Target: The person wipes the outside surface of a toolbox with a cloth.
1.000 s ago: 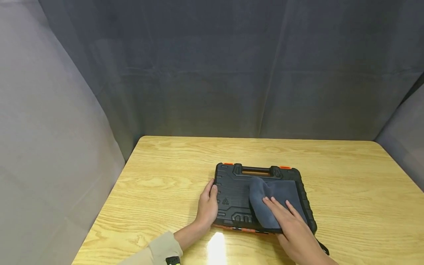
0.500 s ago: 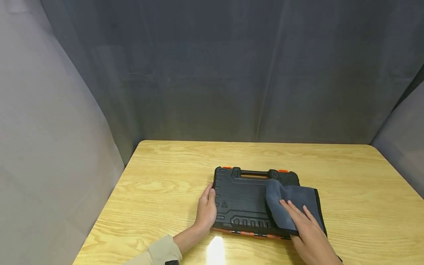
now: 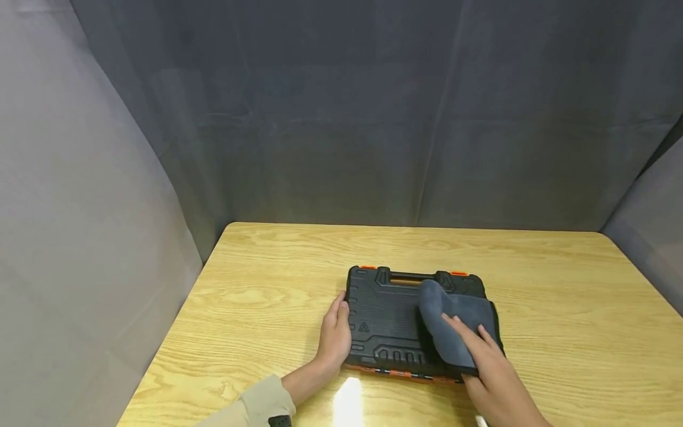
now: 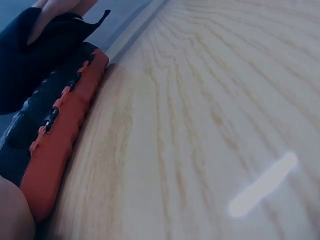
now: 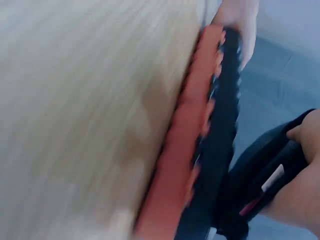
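A black plastic tool case (image 3: 392,320) with orange hinges and latches lies flat on the table, its handle toward the far side. My left hand (image 3: 334,339) holds the case by its left edge, the thumb near the top edge. My right hand (image 3: 493,376) holds a folded blue-grey cloth (image 3: 461,311) with black edging over the right part of the lid. The fingers lie across the cloth's top, and in the right wrist view the thumb is under its folded black side (image 5: 272,170). The case's orange lower half (image 5: 185,130) shows along the near side.
The wood-grain table (image 3: 256,284) extends around the case on every side. Behind it hangs a dark grey curtain (image 3: 331,118), with lighter grey cloth (image 3: 91,207) on the left. A bright reflection shows on the table's near part.
My right hand slid the cloth rightward to the case's right edge, then brought it slightly back left. The left hand keeps its hold on the case.
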The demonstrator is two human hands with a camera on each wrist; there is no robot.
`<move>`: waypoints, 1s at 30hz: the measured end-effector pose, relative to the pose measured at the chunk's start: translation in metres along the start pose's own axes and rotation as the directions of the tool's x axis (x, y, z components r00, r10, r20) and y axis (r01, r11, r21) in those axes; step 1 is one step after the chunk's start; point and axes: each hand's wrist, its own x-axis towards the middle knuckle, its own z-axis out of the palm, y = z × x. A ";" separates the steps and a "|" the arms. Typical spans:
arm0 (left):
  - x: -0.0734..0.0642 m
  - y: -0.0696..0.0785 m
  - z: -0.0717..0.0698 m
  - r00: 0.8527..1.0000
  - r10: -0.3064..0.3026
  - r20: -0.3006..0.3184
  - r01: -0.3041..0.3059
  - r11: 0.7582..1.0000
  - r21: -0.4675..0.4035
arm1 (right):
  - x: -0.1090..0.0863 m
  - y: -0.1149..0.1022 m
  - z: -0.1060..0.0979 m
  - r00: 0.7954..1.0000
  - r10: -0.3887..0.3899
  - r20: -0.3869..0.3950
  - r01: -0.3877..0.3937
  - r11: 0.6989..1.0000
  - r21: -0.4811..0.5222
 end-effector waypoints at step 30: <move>0.002 0.000 0.002 1.000 -0.013 0.010 0.014 0.991 -0.135 | 0.000 0.004 0.025 0.904 -0.407 0.128 0.426 0.881 -0.207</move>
